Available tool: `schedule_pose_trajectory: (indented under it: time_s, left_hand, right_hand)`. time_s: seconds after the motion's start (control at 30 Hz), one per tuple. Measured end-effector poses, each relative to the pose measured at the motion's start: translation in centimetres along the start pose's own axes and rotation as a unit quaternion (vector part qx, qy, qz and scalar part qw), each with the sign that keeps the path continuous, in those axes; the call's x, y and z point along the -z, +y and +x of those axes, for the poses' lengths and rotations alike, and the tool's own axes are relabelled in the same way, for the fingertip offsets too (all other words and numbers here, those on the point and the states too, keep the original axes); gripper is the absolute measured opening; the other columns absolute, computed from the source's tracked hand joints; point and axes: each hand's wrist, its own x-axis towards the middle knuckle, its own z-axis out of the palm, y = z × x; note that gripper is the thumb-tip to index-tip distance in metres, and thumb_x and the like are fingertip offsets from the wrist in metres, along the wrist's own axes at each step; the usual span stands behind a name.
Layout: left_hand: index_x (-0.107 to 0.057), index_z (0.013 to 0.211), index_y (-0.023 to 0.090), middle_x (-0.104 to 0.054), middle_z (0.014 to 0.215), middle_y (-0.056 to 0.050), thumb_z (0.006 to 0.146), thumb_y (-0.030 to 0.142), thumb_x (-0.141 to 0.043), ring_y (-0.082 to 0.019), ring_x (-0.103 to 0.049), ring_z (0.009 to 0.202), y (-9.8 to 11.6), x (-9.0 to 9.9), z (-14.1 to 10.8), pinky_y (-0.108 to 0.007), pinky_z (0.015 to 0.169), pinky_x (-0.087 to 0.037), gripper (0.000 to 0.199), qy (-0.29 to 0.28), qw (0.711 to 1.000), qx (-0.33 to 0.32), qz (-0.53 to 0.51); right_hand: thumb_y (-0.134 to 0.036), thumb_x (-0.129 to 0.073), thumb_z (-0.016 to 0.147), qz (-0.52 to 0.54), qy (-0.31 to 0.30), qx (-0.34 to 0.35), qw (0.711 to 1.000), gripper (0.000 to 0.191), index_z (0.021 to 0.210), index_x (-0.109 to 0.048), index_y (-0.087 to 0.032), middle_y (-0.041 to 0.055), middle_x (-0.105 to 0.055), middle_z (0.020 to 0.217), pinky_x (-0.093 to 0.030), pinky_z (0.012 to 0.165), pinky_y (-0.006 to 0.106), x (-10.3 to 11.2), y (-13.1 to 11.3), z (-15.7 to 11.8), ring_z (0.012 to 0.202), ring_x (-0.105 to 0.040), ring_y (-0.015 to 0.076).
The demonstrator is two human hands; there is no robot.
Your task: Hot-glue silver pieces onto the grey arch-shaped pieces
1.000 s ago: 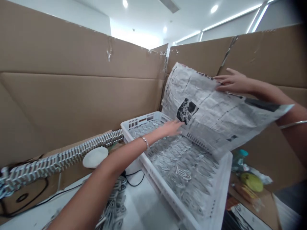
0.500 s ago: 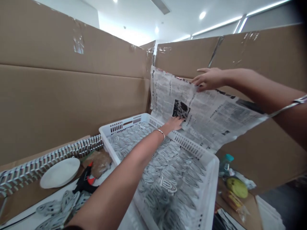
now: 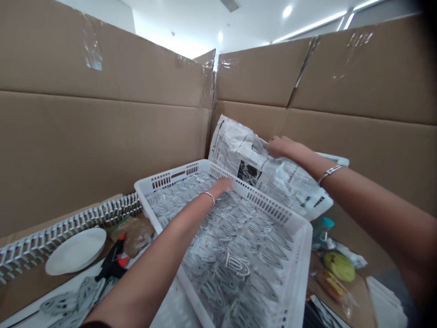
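Well left of the fingers of the left hand (image 3: pixel 221 185) lie a strip of linked metal pieces (image 3: pixel 102 216) and a white plate (image 3: pixel 75 251); those fingers rest on the silver stamped parts (image 3: pixel 232 246) filling a white plastic crate (image 3: pixel 269 205) (their tips dip out of sight, so any grip cannot be told). The right hand (image 3: pixel 282 146) is clenched on a crumpled newspaper sheet (image 3: pixel 287 177), bunched just beyond the crate's far rim, leaving the overlapping parts uncovered, with a yellow-green pad (image 3: pixel 339 266) well below those fingers.
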Motion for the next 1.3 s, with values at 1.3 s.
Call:
schedule_pose_trajectory:
  time_s: [1.3]
  left_hand:
    - [-0.057, 0.120, 0.023, -0.062, 0.126, -0.009, 0.077, 0.052, -0.071, -0.028, -0.058, 0.115, -6.3, 10.8, -52.1, -0.044, 0.102, -0.044, 0.054, 0.313, 0.922, 0.228, -0.006]
  right_hand:
    - [-0.029, -0.056, 0.087, 0.139, 0.306, 0.553, 0.762, 0.026, 0.109, -0.066, -0.019, 0.0136, -0.059, 0.130, -0.031, 0.105, 0.054, 7.0, -34.4, -18.7, 0.122, -0.047, 0.0324]
